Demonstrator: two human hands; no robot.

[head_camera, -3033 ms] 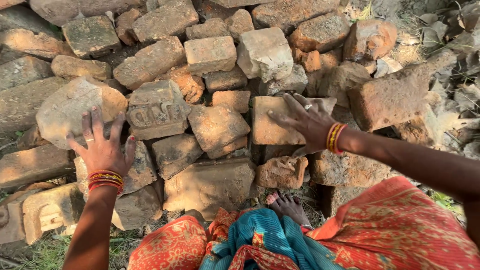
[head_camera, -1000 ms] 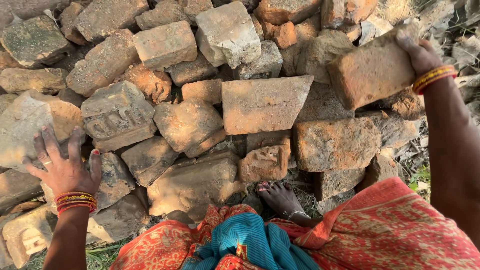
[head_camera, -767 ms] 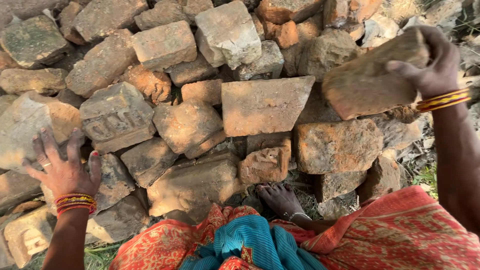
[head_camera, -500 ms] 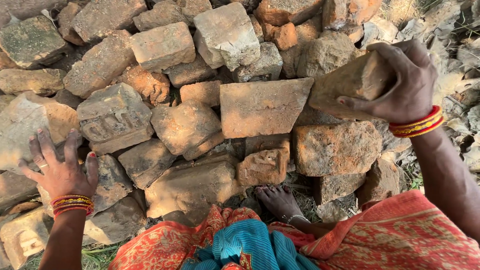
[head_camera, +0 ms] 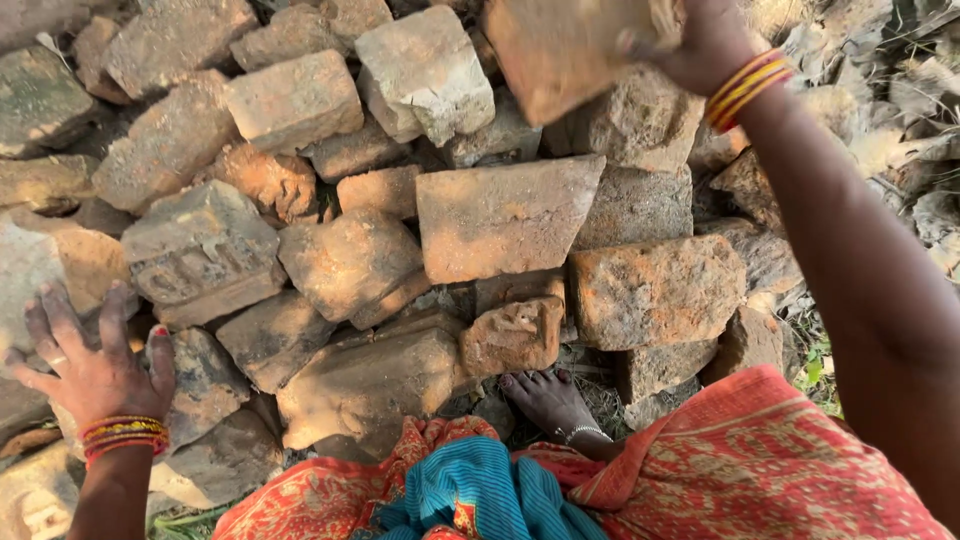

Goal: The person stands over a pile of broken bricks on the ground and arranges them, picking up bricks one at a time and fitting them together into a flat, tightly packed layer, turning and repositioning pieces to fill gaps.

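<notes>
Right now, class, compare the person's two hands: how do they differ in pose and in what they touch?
The right hand is raised at the top of the view, gripping a lifted brick; the left hand is low, resting on the brick pile. The right hand's fingers curl around its brick; the left hand's fingers are spread flat and hold nothing. Both wrists wear red and yellow bangles.
</notes>
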